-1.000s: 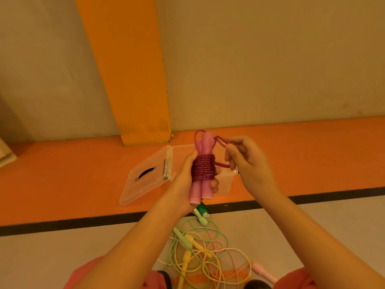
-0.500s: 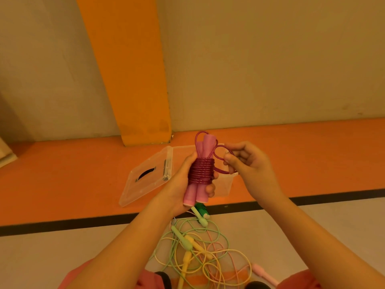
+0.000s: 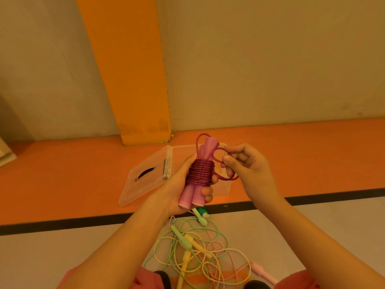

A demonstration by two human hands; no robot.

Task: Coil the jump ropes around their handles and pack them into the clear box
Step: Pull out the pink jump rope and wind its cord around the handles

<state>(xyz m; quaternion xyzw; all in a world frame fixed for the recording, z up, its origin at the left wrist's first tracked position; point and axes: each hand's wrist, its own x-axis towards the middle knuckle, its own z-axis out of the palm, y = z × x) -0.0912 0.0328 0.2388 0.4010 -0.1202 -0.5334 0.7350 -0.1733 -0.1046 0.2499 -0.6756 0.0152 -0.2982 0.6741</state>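
Note:
My left hand (image 3: 179, 190) grips the two pink handles of a magenta jump rope (image 3: 200, 171), held upright with the cord coiled tightly round their middle. My right hand (image 3: 248, 165) pinches the loose end loop of that cord just right of the coil. Behind both hands the clear box (image 3: 226, 185) lies open on the orange floor, its lid (image 3: 145, 180) folded out to the left. Its inside is mostly hidden by my hands.
A tangle of green, yellow and pale pink jump ropes (image 3: 198, 247) lies on the grey floor near my knees, with a pink handle (image 3: 262, 272) at the lower right. An orange pillar (image 3: 133, 80) and the beige wall stand behind the box.
My right hand has drawn the loose cord loop down and closer to the coil. The bundle tilted slightly left in my left hand.

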